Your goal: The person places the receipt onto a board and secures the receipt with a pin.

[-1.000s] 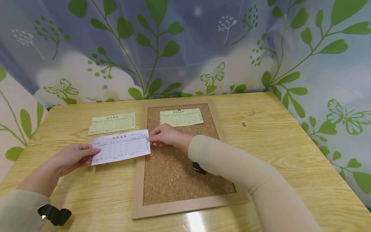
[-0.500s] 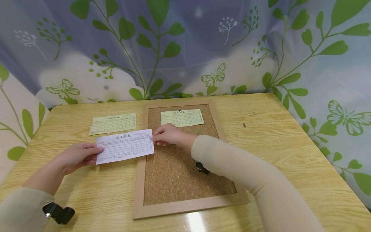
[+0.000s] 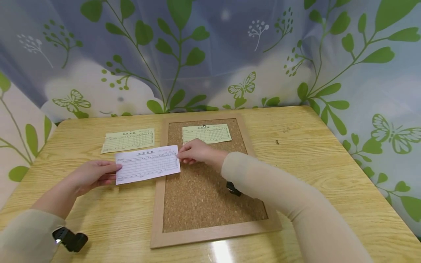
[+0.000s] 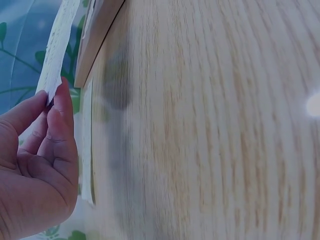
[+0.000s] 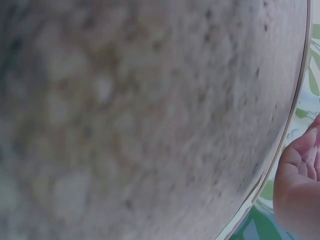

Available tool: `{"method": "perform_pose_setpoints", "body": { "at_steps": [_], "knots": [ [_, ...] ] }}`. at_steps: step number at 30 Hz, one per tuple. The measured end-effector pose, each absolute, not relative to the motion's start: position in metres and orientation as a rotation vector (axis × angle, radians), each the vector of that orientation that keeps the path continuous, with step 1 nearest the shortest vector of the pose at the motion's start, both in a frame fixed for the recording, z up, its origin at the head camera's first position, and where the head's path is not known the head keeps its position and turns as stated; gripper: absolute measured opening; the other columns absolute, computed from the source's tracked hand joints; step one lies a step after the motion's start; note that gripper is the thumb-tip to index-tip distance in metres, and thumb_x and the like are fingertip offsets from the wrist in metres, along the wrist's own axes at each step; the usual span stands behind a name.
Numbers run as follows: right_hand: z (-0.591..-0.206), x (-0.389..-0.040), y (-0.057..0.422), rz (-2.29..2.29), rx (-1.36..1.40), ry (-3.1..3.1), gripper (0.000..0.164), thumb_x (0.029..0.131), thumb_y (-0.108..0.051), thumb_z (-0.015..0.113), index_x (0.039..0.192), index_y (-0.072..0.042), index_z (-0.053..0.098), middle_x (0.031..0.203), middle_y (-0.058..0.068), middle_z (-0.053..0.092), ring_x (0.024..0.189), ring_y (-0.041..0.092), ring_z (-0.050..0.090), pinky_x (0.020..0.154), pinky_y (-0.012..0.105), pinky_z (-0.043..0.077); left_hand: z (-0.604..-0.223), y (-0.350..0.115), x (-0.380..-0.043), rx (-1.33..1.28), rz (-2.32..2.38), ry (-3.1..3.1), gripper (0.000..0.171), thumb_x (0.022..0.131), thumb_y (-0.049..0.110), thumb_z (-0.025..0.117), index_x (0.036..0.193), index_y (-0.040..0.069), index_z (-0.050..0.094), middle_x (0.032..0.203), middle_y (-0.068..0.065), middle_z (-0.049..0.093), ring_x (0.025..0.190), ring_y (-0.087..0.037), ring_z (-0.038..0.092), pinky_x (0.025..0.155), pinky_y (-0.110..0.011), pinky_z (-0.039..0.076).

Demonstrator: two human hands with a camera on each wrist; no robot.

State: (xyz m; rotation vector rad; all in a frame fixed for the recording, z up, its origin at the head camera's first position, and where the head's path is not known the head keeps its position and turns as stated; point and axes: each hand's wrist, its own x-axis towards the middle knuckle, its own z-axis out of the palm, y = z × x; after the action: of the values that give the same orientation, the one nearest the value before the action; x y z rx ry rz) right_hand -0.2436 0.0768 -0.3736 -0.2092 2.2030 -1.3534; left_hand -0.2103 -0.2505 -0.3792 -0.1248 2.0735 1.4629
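A white printed form slip (image 3: 148, 166) is stretched between my two hands, its right part over the cork board's left frame. My left hand (image 3: 93, 174) pinches its left edge between thumb and fingers; the left wrist view shows this grip on the paper (image 4: 59, 50) raised above the table. At the opposite edge, my right hand (image 3: 197, 150) pinches the slip near its upper right corner. The wood-framed cork board (image 3: 197, 204) lies under the right forearm. Near its top is a pale yellow form slip (image 3: 208, 135), with a small shiny pin (image 3: 204, 126) at its upper edge.
Another yellow slip (image 3: 128, 141) lies on the wooden table (image 3: 315, 164), left of the board and just behind the white one. A leaf-patterned curtain (image 3: 210, 65) hangs along the table's back edge. Both wrists carry black camera mounts (image 3: 70, 239).
Both hands have carried the white slip to the right, so it now overlaps the board's left frame and some cork. Both yellow slips and the board stay in place.
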Motion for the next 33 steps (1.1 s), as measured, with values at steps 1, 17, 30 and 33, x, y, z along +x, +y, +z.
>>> {"method": "perform_pose_setpoints", "body": {
  "at_steps": [1,17,30,33],
  "knots": [
    [-0.373,-0.244,0.078,-1.355,-0.205,2.207,0.017,0.089,-0.015,0.064,0.095,0.000,0.069,0.069,0.003,0.062,0.059,0.008,0.054,0.059,0.022,0.049,-0.379,-0.250,-0.210,-0.118,1.465,2.070,0.026,0.093,0.030,0.058,0.101,0.006,0.065,0.084,0.001,0.066,0.073,-0.008,0.062,0.067,-0.025,0.052],
    [-0.366,-0.251,0.102,-1.294,-0.204,2.270,0.016,0.089,-0.016,0.064,0.094,0.000,0.068,0.066,0.001,0.058,0.060,0.008,0.052,0.059,0.022,0.046,-0.376,-0.231,-0.216,-0.036,1.446,2.107,0.035,0.093,0.030,0.058,0.111,0.001,0.062,0.087,0.001,0.069,0.076,-0.008,0.065,0.067,-0.024,0.052],
    [-0.364,-0.252,0.119,-1.277,-0.155,2.298,0.017,0.089,-0.014,0.063,0.095,0.001,0.068,0.066,0.001,0.058,0.059,0.008,0.052,0.060,0.022,0.047,-0.380,-0.210,-0.221,0.005,1.461,2.134,0.041,0.094,0.027,0.058,0.117,-0.007,0.057,0.084,0.001,0.069,0.074,-0.008,0.065,0.065,-0.024,0.052],
    [-0.364,-0.252,0.123,-1.280,-0.148,2.299,0.017,0.090,-0.014,0.063,0.095,0.001,0.069,0.065,0.000,0.058,0.059,0.008,0.052,0.060,0.022,0.048,-0.381,-0.206,-0.222,0.018,1.443,2.148,0.040,0.094,0.028,0.058,0.115,-0.006,0.058,0.084,0.000,0.069,0.074,-0.008,0.065,0.065,-0.024,0.052]
  ]
}}
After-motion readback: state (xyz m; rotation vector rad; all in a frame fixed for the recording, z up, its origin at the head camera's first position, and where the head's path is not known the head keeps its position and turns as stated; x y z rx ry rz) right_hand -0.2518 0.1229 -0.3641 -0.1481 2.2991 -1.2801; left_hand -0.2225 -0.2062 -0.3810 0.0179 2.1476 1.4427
